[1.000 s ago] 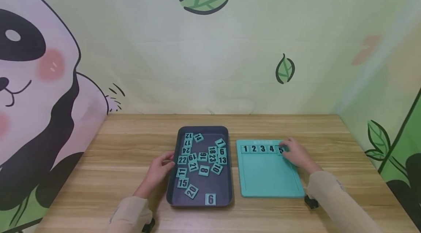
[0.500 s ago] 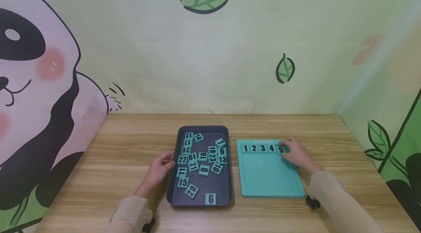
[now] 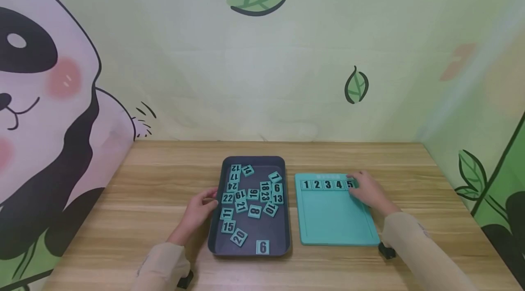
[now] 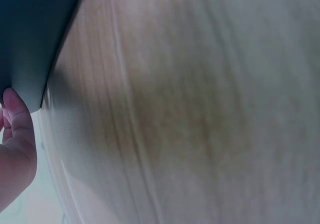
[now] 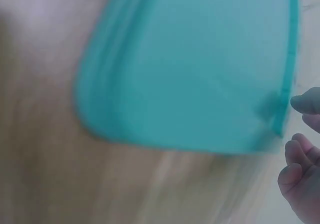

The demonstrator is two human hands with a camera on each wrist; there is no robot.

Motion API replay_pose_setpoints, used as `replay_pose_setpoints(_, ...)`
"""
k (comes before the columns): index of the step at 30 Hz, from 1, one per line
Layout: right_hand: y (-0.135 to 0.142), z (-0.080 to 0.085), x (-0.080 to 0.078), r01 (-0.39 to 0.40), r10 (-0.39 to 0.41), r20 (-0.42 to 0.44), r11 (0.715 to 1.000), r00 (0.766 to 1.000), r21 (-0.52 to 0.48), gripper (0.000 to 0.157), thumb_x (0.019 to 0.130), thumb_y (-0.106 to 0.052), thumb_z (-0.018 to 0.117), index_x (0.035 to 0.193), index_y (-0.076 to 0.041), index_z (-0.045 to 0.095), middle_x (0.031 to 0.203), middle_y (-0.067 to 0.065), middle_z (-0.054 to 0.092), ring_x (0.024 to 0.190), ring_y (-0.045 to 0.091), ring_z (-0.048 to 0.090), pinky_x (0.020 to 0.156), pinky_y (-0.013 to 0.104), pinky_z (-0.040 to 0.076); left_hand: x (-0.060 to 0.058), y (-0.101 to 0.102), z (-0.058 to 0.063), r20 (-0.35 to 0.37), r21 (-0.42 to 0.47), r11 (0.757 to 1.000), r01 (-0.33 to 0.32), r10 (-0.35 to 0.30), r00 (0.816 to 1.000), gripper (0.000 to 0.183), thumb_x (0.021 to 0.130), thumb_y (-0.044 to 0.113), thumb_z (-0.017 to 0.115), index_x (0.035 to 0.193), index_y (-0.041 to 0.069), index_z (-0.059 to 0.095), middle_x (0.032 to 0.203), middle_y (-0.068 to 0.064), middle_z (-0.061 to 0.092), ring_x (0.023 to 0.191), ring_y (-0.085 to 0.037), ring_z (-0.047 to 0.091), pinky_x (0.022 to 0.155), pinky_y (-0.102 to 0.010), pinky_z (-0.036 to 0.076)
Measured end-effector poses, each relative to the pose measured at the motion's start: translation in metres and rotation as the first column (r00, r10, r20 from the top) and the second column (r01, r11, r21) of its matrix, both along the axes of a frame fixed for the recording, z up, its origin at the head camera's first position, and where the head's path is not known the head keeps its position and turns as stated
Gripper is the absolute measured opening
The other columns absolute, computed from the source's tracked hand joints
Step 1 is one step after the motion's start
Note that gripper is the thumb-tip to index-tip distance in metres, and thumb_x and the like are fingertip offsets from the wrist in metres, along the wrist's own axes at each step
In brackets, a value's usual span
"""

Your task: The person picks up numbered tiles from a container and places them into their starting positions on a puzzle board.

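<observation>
My right hand (image 3: 371,192) is at the upper right of the turquoise board (image 3: 336,222), with fingertips at the top and bottom edges of a number tile marked 5 (image 3: 350,184), pinching it. Part of that tile is hidden by the hand. Tiles 1 to 4 (image 3: 322,184) stand in a row to its left. Beside the left wall of a dark tray (image 3: 246,252), my left hand (image 3: 197,213) touches the rim with loosely bent fingers. In the left wrist view its thumb (image 4: 19,114) rests against the tray's outer wall. The right wrist view shows the right fingers (image 5: 306,104) just past the board's edge.
Several loose number tiles (image 3: 254,211) lie in the tray at various angles, some turned sideways or upside down. A narrow strip of wooden table (image 3: 292,218) separates tray and board. Behind the table hangs a printed backdrop (image 3: 184,54) with a panda and leaves.
The tile marked 5 has turned slightly and now lines up with the row, and the right hand shifted a little with it. The left hand and tray have stayed put.
</observation>
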State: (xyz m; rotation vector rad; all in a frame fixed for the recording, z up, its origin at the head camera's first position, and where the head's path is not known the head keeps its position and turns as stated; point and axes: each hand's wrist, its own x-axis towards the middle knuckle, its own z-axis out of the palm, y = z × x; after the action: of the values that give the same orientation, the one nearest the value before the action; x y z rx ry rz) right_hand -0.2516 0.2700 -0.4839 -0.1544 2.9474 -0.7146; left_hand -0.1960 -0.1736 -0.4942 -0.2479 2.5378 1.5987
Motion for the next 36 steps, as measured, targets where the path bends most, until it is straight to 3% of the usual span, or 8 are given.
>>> replay_pose_setpoints(13, -0.043, 0.017, 0.007, -0.166, 0.156, -0.164, 0.985, 0.974, -0.047, 0.04, 0.079, -0.018, 0.063, 0.115, -0.003, 0.055, 0.114, 0.02, 0.051, 0.101, 0.035, 0.052, 0.08, 0.049, 0.046, 0.001, 0.0, 0.001, -0.001, 0.008, 1.0, 0.004, -0.004, 1.0, 0.039, 0.087, 0.009, 0.048, 0.126, 0.01, 0.047, 0.12, -0.013, 0.052, 0.105, -0.026, 0.053, 0.084, -0.036, 0.049)
replay_pose_setpoints(18, -0.062, 0.026, 0.014, -0.239, 0.221, -0.172, 0.967, 0.96, -0.091, 0.042, 0.078, -0.021, 0.064, 0.115, -0.004, 0.055, 0.11, 0.017, 0.053, 0.087, 0.028, 0.055, 0.069, 0.037, 0.048, 0.002, 0.0, 0.001, -0.003, 0.01, 1.0, 0.006, -0.006, 1.0, 0.04, 0.087, 0.009, 0.048, 0.127, 0.009, 0.046, 0.121, -0.013, 0.051, 0.106, -0.027, 0.052, 0.085, -0.038, 0.048)
replay_pose_setpoints(21, -0.074, 0.031, 0.018, -0.277, 0.259, -0.16, 0.955, 0.953, -0.105, 0.044, 0.077, -0.024, 0.065, 0.116, -0.006, 0.055, 0.104, 0.015, 0.054, 0.074, 0.02, 0.05, 0.058, 0.028, 0.043, 0.002, 0.0, 0.001, -0.004, 0.008, 1.0, 0.006, -0.006, 1.0, 0.04, 0.087, 0.009, 0.048, 0.127, 0.01, 0.046, 0.122, -0.013, 0.051, 0.107, -0.027, 0.052, 0.086, -0.038, 0.047)
replay_pose_setpoints(24, -0.087, 0.035, 0.024, -0.317, 0.3, -0.156, 0.943, 0.941, -0.103, 0.047, 0.076, -0.027, 0.067, 0.117, -0.009, 0.055, 0.102, 0.011, 0.053, 0.073, 0.019, 0.048, 0.057, 0.024, 0.04, 0.002, -0.001, 0.001, -0.01, 0.008, 1.0, 0.01, -0.009, 1.0, 0.04, 0.087, 0.009, 0.047, 0.127, 0.009, 0.046, 0.122, -0.013, 0.051, 0.107, -0.027, 0.052, 0.086, -0.039, 0.047)
replay_pose_setpoints(30, -0.113, 0.04, 0.039, -0.427, 0.41, -0.162, 0.9, 0.898, -0.089, 0.05, 0.074, -0.03, 0.068, 0.117, -0.009, 0.054, 0.11, 0.008, 0.053, 0.087, 0.022, 0.056, 0.069, 0.027, 0.048, 0.002, -0.001, 0.001, -0.01, 0.004, 1.0, 0.012, -0.012, 1.0, 0.04, 0.087, 0.009, 0.047, 0.127, 0.01, 0.046, 0.122, -0.013, 0.05, 0.108, -0.028, 0.051, 0.086, -0.039, 0.047)
replay_pose_setpoints(36, -0.135, 0.043, 0.052, -0.517, 0.507, -0.17, 0.856, 0.845, -0.013, 0.051, 0.073, -0.036, 0.068, 0.117, -0.012, 0.055, 0.107, 0.005, 0.054, 0.085, 0.017, 0.052, 0.066, 0.025, 0.045, 0.002, 0.0, 0.001, -0.01, 0.001, 1.0, 0.01, -0.01, 1.0, 0.04, 0.087, 0.009, 0.047, 0.127, 0.009, 0.046, 0.122, -0.013, 0.05, 0.109, -0.028, 0.051, 0.087, -0.039, 0.047)
